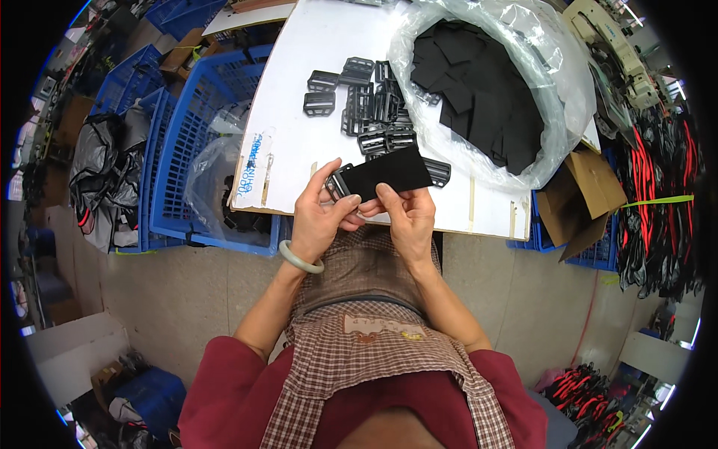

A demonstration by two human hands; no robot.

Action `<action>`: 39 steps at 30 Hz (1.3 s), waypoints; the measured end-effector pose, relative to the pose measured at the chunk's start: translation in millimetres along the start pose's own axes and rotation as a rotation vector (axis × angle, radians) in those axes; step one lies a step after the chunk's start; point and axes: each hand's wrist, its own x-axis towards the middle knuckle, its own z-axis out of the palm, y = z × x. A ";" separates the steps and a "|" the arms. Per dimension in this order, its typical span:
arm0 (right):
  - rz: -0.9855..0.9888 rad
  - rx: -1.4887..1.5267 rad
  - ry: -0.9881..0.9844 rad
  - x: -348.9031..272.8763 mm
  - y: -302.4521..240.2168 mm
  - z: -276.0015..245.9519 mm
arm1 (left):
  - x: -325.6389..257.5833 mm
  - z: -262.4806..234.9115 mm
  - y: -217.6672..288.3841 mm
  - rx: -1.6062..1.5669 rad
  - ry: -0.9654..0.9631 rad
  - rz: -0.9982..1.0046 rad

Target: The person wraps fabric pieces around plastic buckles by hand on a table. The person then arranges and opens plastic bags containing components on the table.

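Note:
My left hand [318, 212] pinches a black plastic strap buckle [338, 182] at the left end of a black fabric piece [389, 173]. The fabric seems to pass through the buckle, though the fingers partly cover that spot. On the fabric's lower edge lies the thumb of my right hand [408, 220], its fingers curled beneath. Both hands are above the front edge of the white table [288, 146]. Just beyond them sits a loose pile of black plastic buckles [372, 101]. A clear plastic bag [555, 97] to the right holds many black fabric pieces [479, 82].
Left of the table stands a blue plastic crate [168, 172] with clear bags inside. An open cardboard box [580, 191] is by the table's right edge. Black and red straps [651, 209] hang farther right. A sewing machine [617, 52] stands at the back right.

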 end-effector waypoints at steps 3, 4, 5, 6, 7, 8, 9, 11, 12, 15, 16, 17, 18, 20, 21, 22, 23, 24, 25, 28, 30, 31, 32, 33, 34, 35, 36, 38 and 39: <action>0.039 -0.032 -0.023 -1.8 -2.3 -7.7 | 2.4 -4.4 6.6 0.139 -0.076 -0.103; 0.084 -0.057 -0.024 -1.3 -4.2 -10.7 | 3.5 -4.5 9.0 0.139 -0.082 -0.104; 0.082 -0.059 -0.017 0.6 -4.9 -15.9 | 4.7 -4.1 11.5 0.164 -0.095 -0.135; 0.031 -0.136 -0.034 3.5 -6.1 -20.8 | 5.2 -3.3 12.9 0.190 -0.107 -0.167; -0.020 -0.213 -0.050 6.1 -8.2 -23.0 | 6.0 -1.6 13.3 0.193 -0.113 -0.168; -0.095 -0.220 -0.034 7.1 -11.6 -22.7 | 6.8 0.1 13.5 0.081 -0.125 -0.186; -0.098 -0.221 -0.026 8.0 -11.6 -26.1 | 7.6 2.4 14.0 -0.032 -0.138 -0.203; -0.136 -0.192 -0.061 8.8 -11.3 -34.3 | 8.4 9.0 13.4 -0.015 -0.121 -0.161; -0.139 -0.193 -0.052 8.3 -14.5 -33.1 | 8.8 11.9 12.2 0.000 -0.095 -0.118; 0.041 0.159 0.022 6.8 -32.6 -26.0 | 9.0 18.4 12.5 -0.034 -0.063 -0.051; 0.265 0.186 -0.049 7.1 -38.6 -25.0 | 9.5 18.1 9.4 -0.031 -0.069 -0.051; 0.489 0.214 -0.121 7.1 -41.6 -24.7 | 10.2 16.4 3.6 0.032 -0.044 0.065; 0.515 0.188 -0.151 7.1 -43.4 -25.7 | 11.4 17.4 1.9 0.092 -0.026 0.183; 0.555 0.231 -0.153 9.2 -42.5 -32.1 | 11.1 19.3 3.7 0.099 -0.041 0.199; 0.607 0.272 -0.164 9.1 -41.3 -34.8 | 10.4 19.5 3.9 0.104 -0.042 0.210; 0.605 0.275 -0.158 8.8 -40.6 -35.1 | 11.0 18.6 3.8 0.107 -0.049 0.208; 0.573 0.320 -0.095 8.5 -39.6 -33.9 | 11.9 16.8 3.7 0.187 -0.088 0.240; 0.542 0.364 -0.034 8.4 -38.7 -32.8 | 12.8 14.9 3.4 0.268 -0.126 0.273; 0.540 0.367 -0.030 7.9 -38.1 -32.7 | 13.6 13.4 2.2 0.270 -0.131 0.272; 0.499 0.406 0.000 5.7 -34.8 -32.0 | 14.3 13.8 2.3 0.349 -0.171 0.338; 0.434 0.241 0.023 5.4 -29.9 -30.9 | 12.1 21.8 8.5 0.170 -0.227 0.223; 0.430 0.244 0.026 5.2 -29.4 -30.1 | 9.3 27.0 11.8 0.173 -0.232 0.224; 0.331 0.104 0.030 4.8 -29.1 -29.4 | 5.4 32.7 15.1 0.121 -0.257 0.226; 0.232 -0.039 0.036 3.9 -29.3 -29.8 | 3.4 36.1 16.4 0.067 -0.282 0.226; 0.259 -0.047 0.040 3.0 -29.3 -31.7 | 5.1 32.9 15.2 0.077 -0.292 0.173; 0.255 -0.047 0.044 6.4 -30.4 -32.6 | 7.1 31.2 15.2 0.077 -0.297 0.175; 0.211 0.052 0.079 10.9 -32.3 -33.5 | 7.8 29.7 15.0 0.078 -0.308 0.181; 0.185 0.119 0.060 20.1 -41.9 -34.5 | 8.1 27.3 15.9 0.077 -0.322 0.188; 0.180 0.117 0.066 23.0 -41.5 -37.5 | 9.0 26.6 18.3 0.065 -0.342 0.159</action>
